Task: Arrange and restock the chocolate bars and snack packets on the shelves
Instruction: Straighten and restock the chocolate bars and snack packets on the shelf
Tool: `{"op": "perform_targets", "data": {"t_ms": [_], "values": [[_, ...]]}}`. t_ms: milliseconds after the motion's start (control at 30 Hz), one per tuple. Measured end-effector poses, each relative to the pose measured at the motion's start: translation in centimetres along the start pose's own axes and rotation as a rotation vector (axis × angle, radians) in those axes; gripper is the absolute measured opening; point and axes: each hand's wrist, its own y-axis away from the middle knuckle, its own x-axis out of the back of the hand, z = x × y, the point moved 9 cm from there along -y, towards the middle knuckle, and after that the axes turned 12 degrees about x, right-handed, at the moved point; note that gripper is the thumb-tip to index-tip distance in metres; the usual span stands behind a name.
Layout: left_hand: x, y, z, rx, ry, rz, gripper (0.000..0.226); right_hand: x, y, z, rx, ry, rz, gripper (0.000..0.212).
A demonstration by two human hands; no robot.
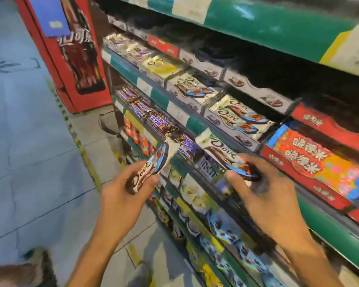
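Note:
My left hand grips a white and brown Dove chocolate bar, held out in the aisle in front of the shelves. My right hand pinches the near end of a second Dove bar, which points up toward the shelf. Just above it, open display boxes of the same Dove bars stand in a row on the green-edged shelf. Snickers bars lie on the shelf below, to the left. The picture is blurred.
Red boxes with white lettering fill the shelf at the right. Lower shelves hold blue, yellow and white snack packets. A red drinks cooler stands at the aisle's far end. Grey tiled floor lies to the left.

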Motion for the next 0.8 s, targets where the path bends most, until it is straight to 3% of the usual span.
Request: {"op": "perform_targets", "data": {"t_ms": [200, 467, 667, 800], "values": [[-3.8, -10.4, 1.7, -0.065, 0.056, -0.267, 0.042, 1.3, -5.7, -1.3, 0.022, 0.396, 0.18, 0.055], [-8.3, -16.0, 5.3, -0.192, -0.034, -0.536, 0.054, 0.5, -10.7, -0.1, -0.057, 0.747, 0.127, 0.044], [-11.0, -17.2, 7.9, -0.311, -0.093, -0.652, 0.053, -0.2, -10.9, 0.4, -0.052, 0.809, 0.095, 0.035], [-12.3, -17.2, 9.8, -0.447, -0.181, -0.703, 0.052, -0.7, -10.5, -0.7, 0.004, 0.766, 0.1, 0.041]]}}
